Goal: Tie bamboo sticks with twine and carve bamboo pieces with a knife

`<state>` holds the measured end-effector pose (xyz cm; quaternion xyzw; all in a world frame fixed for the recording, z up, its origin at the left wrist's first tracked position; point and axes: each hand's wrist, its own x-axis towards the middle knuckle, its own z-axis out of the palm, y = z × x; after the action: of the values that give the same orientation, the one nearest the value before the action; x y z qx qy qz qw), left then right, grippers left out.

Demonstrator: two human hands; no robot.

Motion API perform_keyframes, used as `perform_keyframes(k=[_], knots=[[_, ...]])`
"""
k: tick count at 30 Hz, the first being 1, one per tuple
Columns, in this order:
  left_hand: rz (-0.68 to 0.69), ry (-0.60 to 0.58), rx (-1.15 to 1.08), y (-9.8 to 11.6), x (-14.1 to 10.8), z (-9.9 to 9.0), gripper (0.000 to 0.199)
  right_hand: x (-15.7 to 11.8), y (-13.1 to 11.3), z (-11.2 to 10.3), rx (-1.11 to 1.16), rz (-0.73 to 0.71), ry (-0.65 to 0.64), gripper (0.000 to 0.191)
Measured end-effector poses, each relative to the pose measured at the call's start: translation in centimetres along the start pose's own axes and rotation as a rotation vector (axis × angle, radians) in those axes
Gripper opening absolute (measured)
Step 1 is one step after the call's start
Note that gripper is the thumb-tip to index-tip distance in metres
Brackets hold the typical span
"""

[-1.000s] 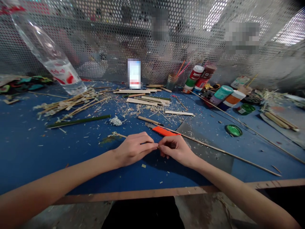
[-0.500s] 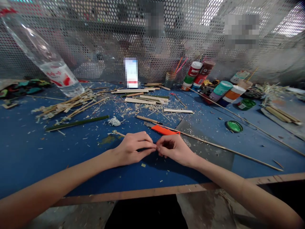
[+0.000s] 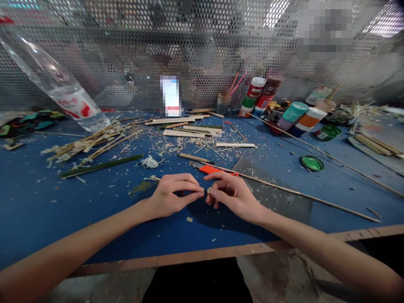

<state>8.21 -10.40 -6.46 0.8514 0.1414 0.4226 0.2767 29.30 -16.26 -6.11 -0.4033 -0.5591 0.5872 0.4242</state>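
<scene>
My left hand (image 3: 176, 194) is closed in a pinch above the blue table (image 3: 132, 235); what lies between its fingertips is too small to make out. Facing it, my right hand (image 3: 235, 195) pinches a small pale piece (image 3: 208, 190) between thumb and finger, with its index finger lifted away. A narrow gap separates the two sets of fingertips. Just beyond my hands lies an orange-handled utility knife (image 3: 214, 169), partly covered by my right hand. The knotted end of a thin stick (image 3: 154, 178) pokes out behind my left hand.
Several tied bamboo sticks (image 3: 91, 143) lie at left by a leaning water bottle (image 3: 75, 101). Bamboo strips (image 3: 184, 133) and shavings are scattered mid-table. A long thin stick (image 3: 284, 190) crosses a dark mat (image 3: 293, 210). Paint bottles (image 3: 292, 115) and an open green lid (image 3: 312, 163) stand right.
My fingertips have come slightly apart, and my right index finger has lifted. A small pale piece now shows in my right hand. The view has shifted slightly.
</scene>
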Motion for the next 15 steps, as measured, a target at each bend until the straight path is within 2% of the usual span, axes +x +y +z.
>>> perform_keyframes(k=[7, 15], knots=[[-0.001, -0.013, 0.005, 0.12, 0.01, 0.03, 0.006, -0.09, 0.36, 0.23, 0.05, 0.024, -0.033, 0.022], [-0.001, 0.0, 0.015, 0.26, -0.04, 0.1, 0.009, 0.03, 0.7, 0.24, 0.046, 0.044, 0.005, 0.025]])
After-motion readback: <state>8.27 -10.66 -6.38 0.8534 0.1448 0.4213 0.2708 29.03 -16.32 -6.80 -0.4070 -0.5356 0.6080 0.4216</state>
